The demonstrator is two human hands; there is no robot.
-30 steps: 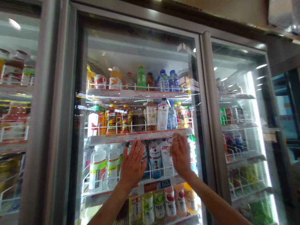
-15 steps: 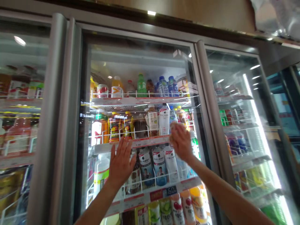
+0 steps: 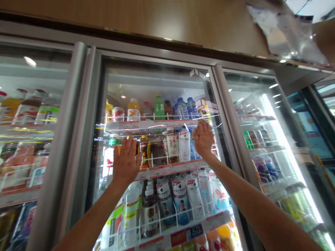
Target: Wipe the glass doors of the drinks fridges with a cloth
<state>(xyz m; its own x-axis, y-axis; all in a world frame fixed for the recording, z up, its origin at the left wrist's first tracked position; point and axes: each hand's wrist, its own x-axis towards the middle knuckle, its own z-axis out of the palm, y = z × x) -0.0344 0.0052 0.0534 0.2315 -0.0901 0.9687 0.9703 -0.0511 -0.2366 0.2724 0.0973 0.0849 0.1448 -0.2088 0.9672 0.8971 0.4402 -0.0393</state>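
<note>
My left hand (image 3: 126, 161) lies flat against the middle glass door (image 3: 157, 75) of a drinks fridge, fingers stretched upward and holding nothing. To its right, my right hand (image 3: 204, 139) presses a crumpled, pale beige cloth (image 3: 203, 122) to the same glass. Most of the cloth is hidden under the palm; its edges show above and left of the fingers. Behind the door stand drink bottles on wire-fronted shelves, among them a green bottle (image 3: 159, 108) on the top shelf and a white-labelled bottle (image 3: 184, 145) on the one below.
A grey vertical door frame (image 3: 70, 139) stands to the left, another (image 3: 232, 132) to the right, with more glass-fronted fridge sections beyond both. Above the fridge runs a brown panel (image 3: 131, 24). A clear plastic bag (image 3: 290, 35) hangs over the ledge at the upper right.
Both hands have moved higher on the glass relative to the shelves, the right one with the cloth beneath it. The view has tilted upward, showing more of the brown panel.
</note>
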